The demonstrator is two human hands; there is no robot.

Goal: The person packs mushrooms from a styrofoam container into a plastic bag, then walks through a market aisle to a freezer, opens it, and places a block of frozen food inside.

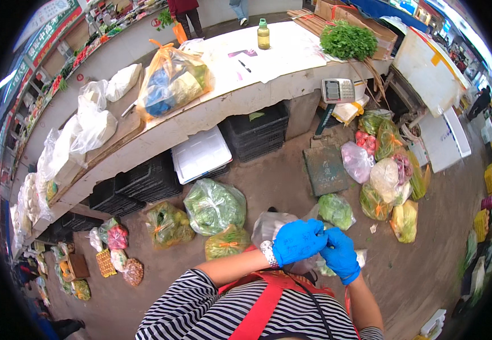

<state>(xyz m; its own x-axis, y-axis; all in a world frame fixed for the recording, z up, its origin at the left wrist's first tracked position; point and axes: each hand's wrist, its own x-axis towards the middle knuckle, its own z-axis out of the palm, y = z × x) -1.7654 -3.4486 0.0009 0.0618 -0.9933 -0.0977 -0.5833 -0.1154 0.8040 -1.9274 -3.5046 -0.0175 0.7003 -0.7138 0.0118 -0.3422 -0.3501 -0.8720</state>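
My left hand (300,242), in a blue glove with writing on its back, meets my right hand (341,256), gloved the same way, in front of my red apron. Their fingers are closed together on a thin clear plastic bag (267,227), whose loose film hangs below and spreads to both sides. What the fingertips pinch is largely hidden by the gloves. Just beyond my hands, a bag of green leafy vegetables (335,211) rests on the floor. A large round bag of greens (215,207) and an orange-tied bag of vegetables (227,243) lie to the left.
A long counter (246,95) curves ahead, bearing a filled orange bag (176,85), a bottle (263,35) and a heap of green herbs (348,40). A platform scale (324,170) stands on the floor beside several bagged vegetables (384,180). Black crates (254,134) sit under the counter.
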